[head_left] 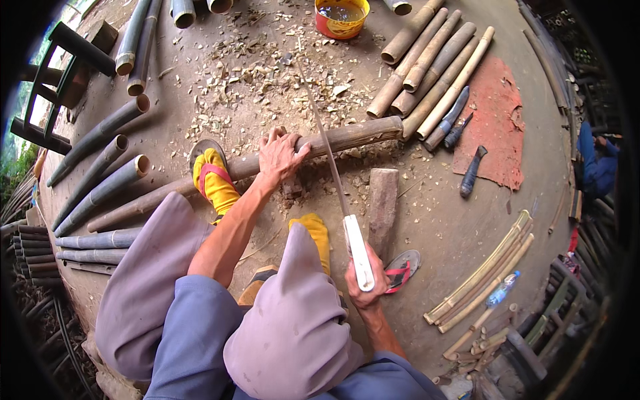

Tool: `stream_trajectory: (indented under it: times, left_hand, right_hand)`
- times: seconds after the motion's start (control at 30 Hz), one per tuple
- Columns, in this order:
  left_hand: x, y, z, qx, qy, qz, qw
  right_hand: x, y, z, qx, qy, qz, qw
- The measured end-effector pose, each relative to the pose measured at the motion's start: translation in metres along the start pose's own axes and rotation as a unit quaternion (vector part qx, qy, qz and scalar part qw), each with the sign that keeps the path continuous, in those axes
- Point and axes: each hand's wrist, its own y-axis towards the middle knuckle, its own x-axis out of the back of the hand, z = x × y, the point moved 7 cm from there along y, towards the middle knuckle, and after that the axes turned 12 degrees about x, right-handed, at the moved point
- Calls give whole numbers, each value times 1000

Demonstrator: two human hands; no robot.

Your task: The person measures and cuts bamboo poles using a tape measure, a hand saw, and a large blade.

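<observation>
A long brown bamboo pole (347,135) slants across the ground in front of me, its right end raised. My left hand (280,157) grips it from above, fingers bent over the far side. In my right hand (371,279) is the white handle of a handsaw (333,167). Its thin blade points away from me and crosses the pole just right of my left hand. Whether the teeth have cut in cannot be made out. Against the pole's near-left part rests my foot in a yellow sock (217,183) and sandal. A small block (292,187) sits beneath the pole.
Wood chips (250,87) litter the ground ahead. Dark bamboo poles (100,140) lie left, cut lengths (433,63) far right. Knives (472,172) rest by a red mat (497,127). Nearby are a stone block (383,207), bamboo strips (480,267) and a bucket of liquid (341,19).
</observation>
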Motion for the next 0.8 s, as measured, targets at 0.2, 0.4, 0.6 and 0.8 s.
stream_trajectory:
  times: [0.2, 0.4, 0.6, 0.8]
  left_hand:
    - [3, -1, 3, 7, 29, -9, 1000]
    - [0, -4, 4, -3, 32, -54, 998]
    - [-3, -4, 6, -7, 5, -31, 999]
    - [1, -5, -4, -63, 4, -27, 998]
  right_hand:
    - [3, -12, 19, 0, -41, 76, 996]
    - [1, -11, 29, -32, -28, 82, 996]
    - [-45, 8, -4, -71, -8, 71, 995]
    - [16, -45, 33, -66, -42, 79, 994]
